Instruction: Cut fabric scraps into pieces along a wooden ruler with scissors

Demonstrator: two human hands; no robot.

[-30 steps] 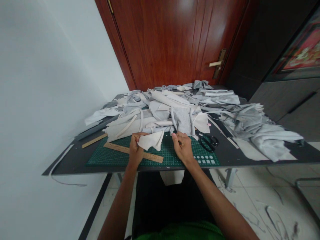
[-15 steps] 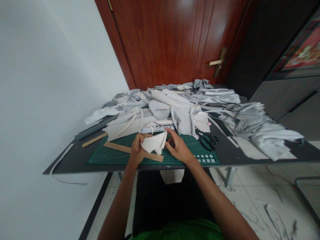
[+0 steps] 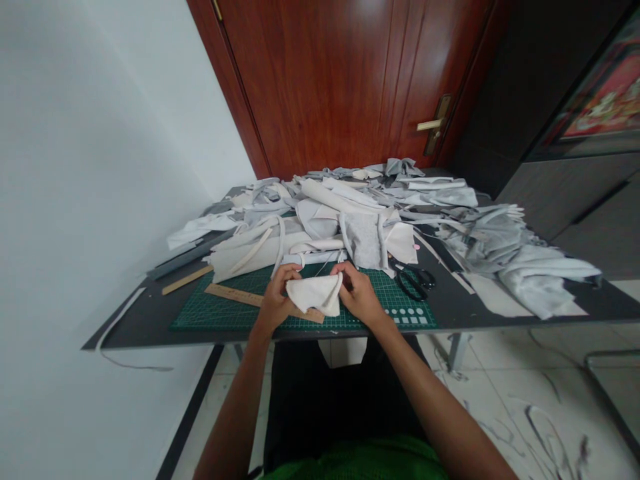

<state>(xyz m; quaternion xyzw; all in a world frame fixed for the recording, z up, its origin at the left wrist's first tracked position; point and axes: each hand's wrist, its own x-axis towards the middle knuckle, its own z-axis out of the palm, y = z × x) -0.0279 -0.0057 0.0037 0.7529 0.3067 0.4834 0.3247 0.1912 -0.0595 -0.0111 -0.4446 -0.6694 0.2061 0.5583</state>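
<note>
Cream cloth [image 3: 314,292] hangs between left hand [image 3: 277,299] and right hand [image 3: 361,297], each pinching one end, likely to spread its upper edge.

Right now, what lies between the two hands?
A white cloth piece, held by the left hand and right hand; the head view shows a wooden ruler partly behind it.

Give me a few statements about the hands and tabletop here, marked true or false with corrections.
1. The left hand and right hand both hold one white cloth. True.
2. The right hand grips the scissors. False: the black scissors lie to its right on the table.
3. A wooden ruler lies on the green mat. True.
4. The door is white. False: the door is reddish-brown.
</note>
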